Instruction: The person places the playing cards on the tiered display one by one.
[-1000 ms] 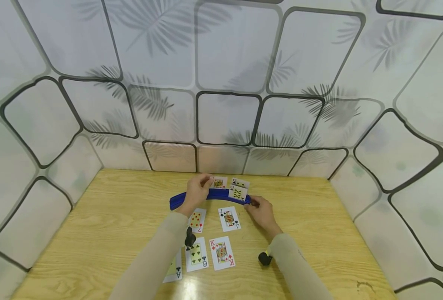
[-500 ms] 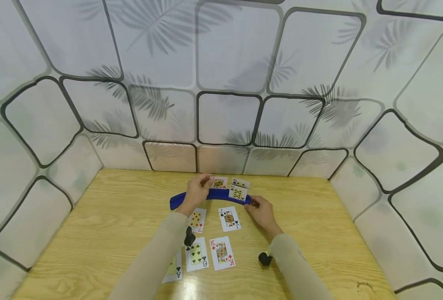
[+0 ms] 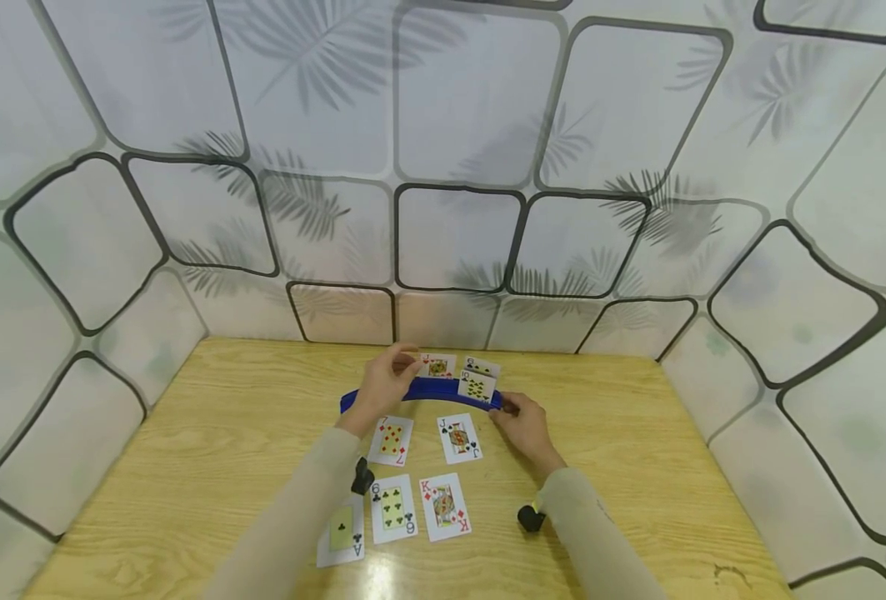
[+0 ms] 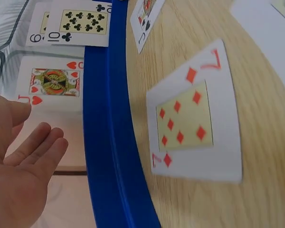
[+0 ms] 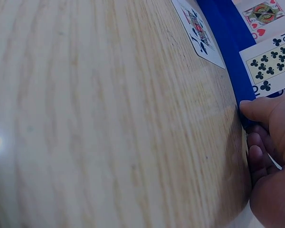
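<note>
A curved blue card holder (image 3: 437,389) stands on the table with the jack of hearts (image 3: 438,366) upright in it. Toward its right end, the ten of clubs (image 3: 477,387) overlaps another black-suited card (image 3: 482,365), mostly hidden. My right hand (image 3: 527,427) pinches the holder's right end between thumb and fingers; the right wrist view shows this grip (image 5: 270,137). Just left of the jack of hearts is my left hand (image 3: 382,383), fingers loosely bent. In the left wrist view that hand (image 4: 21,156) has nothing between thumb and fingers.
Face up on the table before the holder lie the seven of diamonds (image 3: 392,440), jack of spades (image 3: 458,437), six of clubs (image 3: 393,508), king of diamonds (image 3: 445,507) and ace of clubs (image 3: 342,533). A patterned curtain (image 3: 450,233) encloses the table's back and sides.
My left hand has let go of the jack of hearts and drawn slightly left, uncovering more of the seven of diamonds and the ace. My right hand keeps its place.
</note>
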Demonstrator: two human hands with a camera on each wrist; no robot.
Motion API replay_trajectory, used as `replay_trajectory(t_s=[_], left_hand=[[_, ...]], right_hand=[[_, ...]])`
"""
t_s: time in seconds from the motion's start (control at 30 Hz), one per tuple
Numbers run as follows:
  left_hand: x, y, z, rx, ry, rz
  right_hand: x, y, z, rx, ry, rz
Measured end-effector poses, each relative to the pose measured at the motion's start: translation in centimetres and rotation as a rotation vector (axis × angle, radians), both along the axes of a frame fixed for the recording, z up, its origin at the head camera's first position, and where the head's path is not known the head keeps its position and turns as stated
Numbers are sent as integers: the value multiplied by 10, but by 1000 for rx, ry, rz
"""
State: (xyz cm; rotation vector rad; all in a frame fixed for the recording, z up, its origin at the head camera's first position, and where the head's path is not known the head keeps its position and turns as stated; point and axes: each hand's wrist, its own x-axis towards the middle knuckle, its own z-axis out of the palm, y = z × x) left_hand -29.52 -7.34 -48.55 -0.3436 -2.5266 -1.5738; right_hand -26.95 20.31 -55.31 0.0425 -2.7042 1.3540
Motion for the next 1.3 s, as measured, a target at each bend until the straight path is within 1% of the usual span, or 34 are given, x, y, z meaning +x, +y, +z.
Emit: replay_trajectory(t_s=[0.07, 0.2, 0.3, 0.37, 0.43, 0.5, 0.53, 0.6, 0.73, 0.8, 1.0, 1.07, 1.23, 1.3], left_hand=[[3, -5, 1, -12, 8, -1], [9, -18, 0, -72, 30, 0], [15, -29, -4, -109, 74, -18], [20, -36, -6, -110, 108, -37], [24, -42, -9, -130, 143, -53], [29, -47, -12, -160, 156, -58], [31, -50, -13, -180, 148, -61], [36, -54, -14, -226, 109, -66], [44, -63, -15, -303, -5, -87], [47, -67, -16, -329, -40, -108], [54, -76, -20, -406, -105, -178], [56, -78, -23, -431, -125, -195], [59, -81, -27, -461, -164, -209], [59, -81, -29, -472, -177, -214]], right_hand=[[0, 0, 0, -1, 3, 1], [-1, 0, 0, 7, 6, 4], [-1, -1, 0, 14, 0, 7], [-1, -1, 1, 18, -3, 8], [-1, -1, 1, 17, -3, 7], [-1, -2, 1, 17, -2, 6], [-1, -2, 2, 18, 0, 5], [-1, -2, 2, 15, 2, 4], [-1, -2, 3, 6, 3, -3], [-1, -2, 2, 6, 0, -9], [-1, -3, 2, 16, -6, -22], [-1, -3, 1, 7, 5, -22], [0, -3, 1, -7, 37, -10], [1, -3, 2, -8, 27, -7]])
